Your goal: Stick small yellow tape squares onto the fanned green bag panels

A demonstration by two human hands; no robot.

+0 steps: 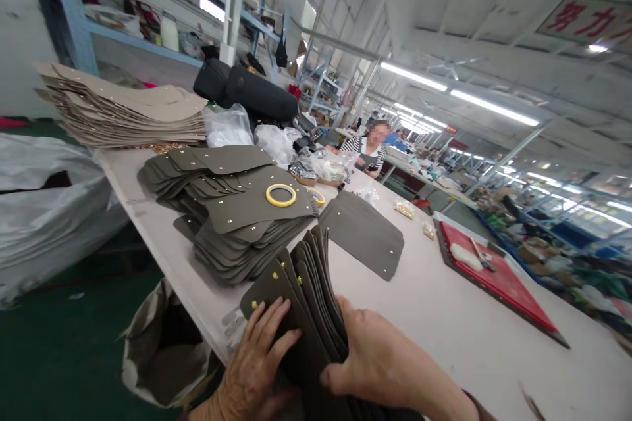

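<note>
A stack of dark olive panels, in what looks like leather or a similar sheet, stands tilted on its edge at the near side of the table. Bits of yellow tape stick to its front panel. My right hand grips the stack from the right, thumb on the front and fingers hidden behind. With fingers stretched out, my left hand lies against the front panel. Beyond is a big pile of similar panels with small metal studs, a roll of yellow tape on top. More panels lie flat to the right.
Tan panels are piled at the table's far left, near black rolls and plastic bags. A red board with a brush lies right. An open sack stands below the left edge. Another person sits beyond.
</note>
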